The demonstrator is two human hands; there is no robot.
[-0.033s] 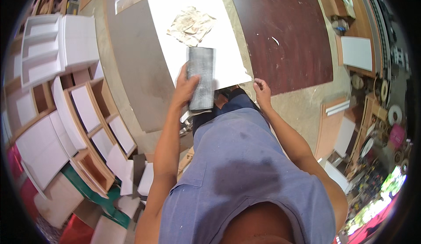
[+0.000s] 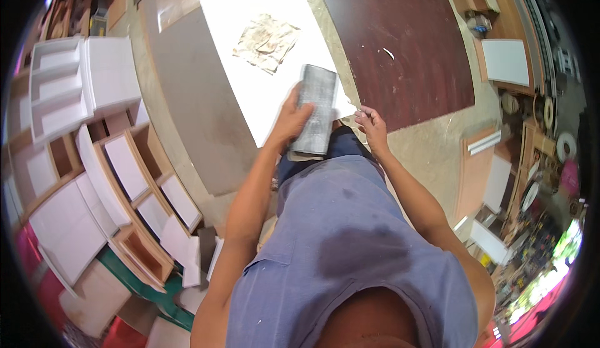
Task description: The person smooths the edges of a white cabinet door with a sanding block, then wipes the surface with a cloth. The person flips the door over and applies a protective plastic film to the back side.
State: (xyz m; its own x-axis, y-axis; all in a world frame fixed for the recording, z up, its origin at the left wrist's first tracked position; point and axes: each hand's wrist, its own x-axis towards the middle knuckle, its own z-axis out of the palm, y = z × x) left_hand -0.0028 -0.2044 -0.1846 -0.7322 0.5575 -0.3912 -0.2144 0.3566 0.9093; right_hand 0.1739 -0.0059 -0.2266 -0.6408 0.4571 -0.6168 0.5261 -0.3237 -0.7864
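Note:
My left hand point(image 2: 289, 120) grips a long grey, dark-edged rectangular block point(image 2: 317, 115) with a scuffed face, held over the near end of a white board point(image 2: 250, 91). My right hand point(image 2: 373, 128) is beside the board's near right corner, fingers curled around something small that I cannot make out. A crumpled, stained off-white cloth point(image 2: 265, 41) lies on the white board beyond the block.
A grey board point(image 2: 187, 116) lies left and a dark red board point(image 2: 406, 60) right, on a concrete floor point(image 2: 431, 154). White cabinets point(image 2: 112, 73) and wooden boxes point(image 2: 147, 154) crowd the left side. Panels point(image 2: 475, 179), tape rolls and clutter line the right side.
My left hand has moved right with the grey block, bringing it closer to my right hand and over the board's corner. The view has shifted slightly.

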